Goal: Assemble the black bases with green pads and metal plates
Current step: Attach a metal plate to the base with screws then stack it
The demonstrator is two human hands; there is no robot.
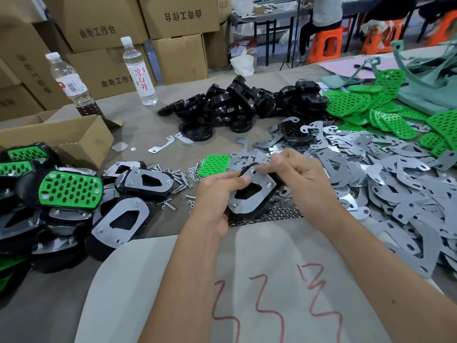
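Reaching in from the bottom of the frame, both bare forearms meet at the centre, where the left hand (217, 194) curls its fingers and thumb round a black base (249, 191) topped by a flat grey metal plate (257, 186) with an angular cut-out, holding it tilted above the counter (148, 134). The right hand (301, 179) bends at the wrist over the plate's upper end, thumb and fingers pinched together at a corner; what they pinch is too small to tell. Small bright screws (178, 179) and nuts (279, 214) lie scattered just under and left of the hands. One green pad (214, 165), rubbery-looking and pierced with oval holes, lies flat just above the left hand. Glossy black bases (232, 107) are heaped at upper centre, more green pads (371, 105) at upper right, and dull grey plates (395, 184) spread across the right side. Finished pieces (71, 189), some green side up, some plate side up, pile at the left. Two clear bottles (139, 70) stand before cardboard boxes (103, 23) at upper left.
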